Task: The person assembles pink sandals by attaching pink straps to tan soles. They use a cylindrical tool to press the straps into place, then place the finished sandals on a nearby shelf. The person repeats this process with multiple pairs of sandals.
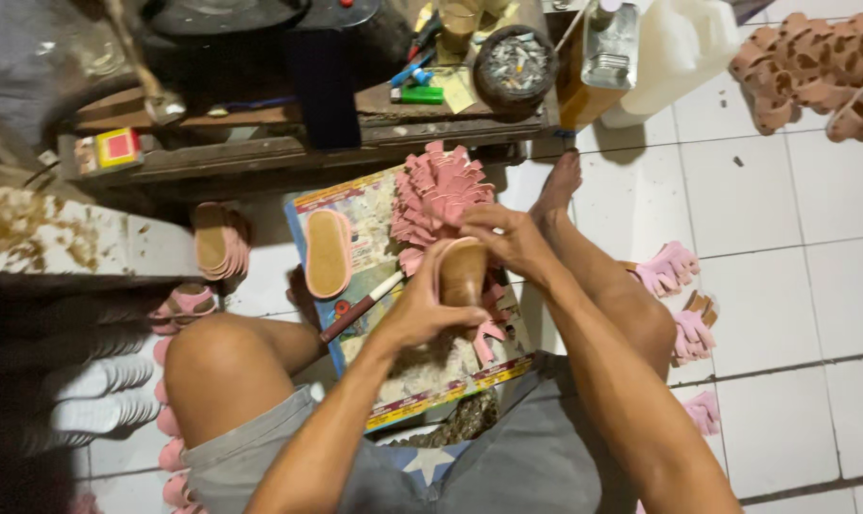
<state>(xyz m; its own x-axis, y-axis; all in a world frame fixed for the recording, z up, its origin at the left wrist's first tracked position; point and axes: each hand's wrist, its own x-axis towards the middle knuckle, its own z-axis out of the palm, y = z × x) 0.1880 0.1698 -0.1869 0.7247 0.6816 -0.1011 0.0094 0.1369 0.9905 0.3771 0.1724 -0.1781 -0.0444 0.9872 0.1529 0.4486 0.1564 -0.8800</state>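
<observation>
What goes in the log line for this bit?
left hand: holds sole | right hand: presses sole top | brush: under left hand | board: another sole lies there

sole (462, 274): showing tan, edged in pink
straps (441, 195): showing pink, piled just above the sole
board (355, 238): showing a multicoloured print with a red-and-yellow border, lying under the sole
insole (327, 252): showing tan with a pink rim, left of the sole
brush (360, 306): showing a dark red handle
shorts (507, 466): showing grey
floor (783, 286): showing white tiles

Cramped sandal-making workshop: pink strap piles (441, 195), stacked soles (220, 243), cluttered wooden workbench (260, 152)
</observation>
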